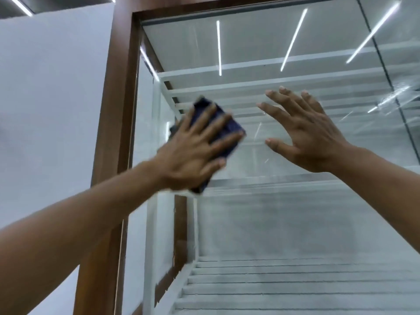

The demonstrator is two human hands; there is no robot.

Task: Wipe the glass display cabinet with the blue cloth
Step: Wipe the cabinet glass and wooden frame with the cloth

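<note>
The glass display cabinet (284,212) fills the view, seen from below, with a brown wooden frame on its left and top. My left hand (195,151) presses the folded dark blue cloth (223,133) flat against the glass pane near the frame's left post, fingers spread over it. Only the cloth's upper and right edges show around the hand. My right hand (306,135) is raised to the right of the cloth, fingers apart, palm toward the glass, holding nothing. Whether it touches the pane is unclear.
The wooden post (116,133) stands just left of the cloth, with a plain white wall (50,110) beyond it. White slatted shelves (295,285) sit inside the cabinet. Ceiling light strips reflect in the glass. A dark vertical seam (386,71) runs down the pane at right.
</note>
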